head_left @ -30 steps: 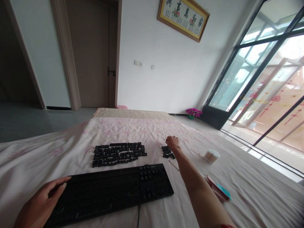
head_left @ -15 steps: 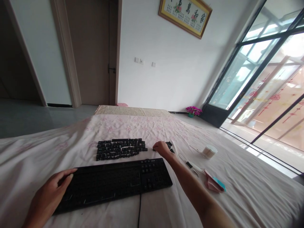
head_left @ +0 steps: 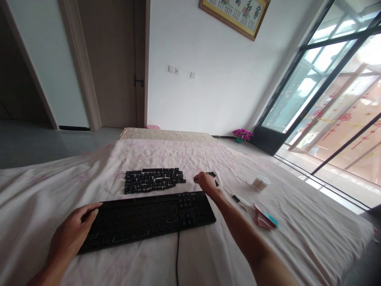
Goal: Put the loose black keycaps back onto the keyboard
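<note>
Framed embroidery [head_left: 238,15] on the white wall, top edge cropped: large dark Chinese characters, right two readable as 和 and 家; the ones to their left cut off, not legible. Small lines of script beneath, too tiny to read. Loose black keycaps [head_left: 154,179] on the bedsheet: pale legends visible, unreadable at this size. Black keyboard [head_left: 149,218]: no legible marking or brand. Red window decorations [head_left: 345,118]: no readable text.
</note>
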